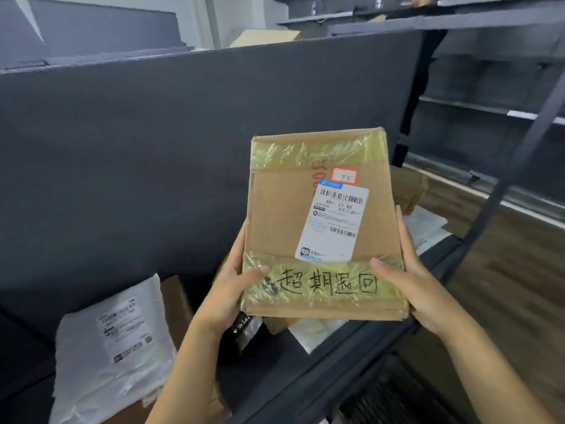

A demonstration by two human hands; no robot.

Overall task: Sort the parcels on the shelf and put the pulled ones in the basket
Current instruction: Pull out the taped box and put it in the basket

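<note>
Two hands, left hand (226, 292) and right hand (412, 283), grip the cardboard parcel (275, 215) low down, apparently above the shelf (321, 362).

Dark grey panel (183, 133) ahead — wood-plank floor (519, 286) and grey racks (489, 87) at right.

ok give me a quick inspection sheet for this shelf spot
surface: dark grey shelf, grey back panel behind
job's things: taped cardboard box held up above the shelf, white label, handwriting on lower tape; white mailer bag leaning at left; more parcels beneath the box
clutter: nothing seen
grippers: left hand and right hand grip the box's lower corners, thumbs on front
cables: nothing seen
surroundings: grey racks, wood floor at right
</note>
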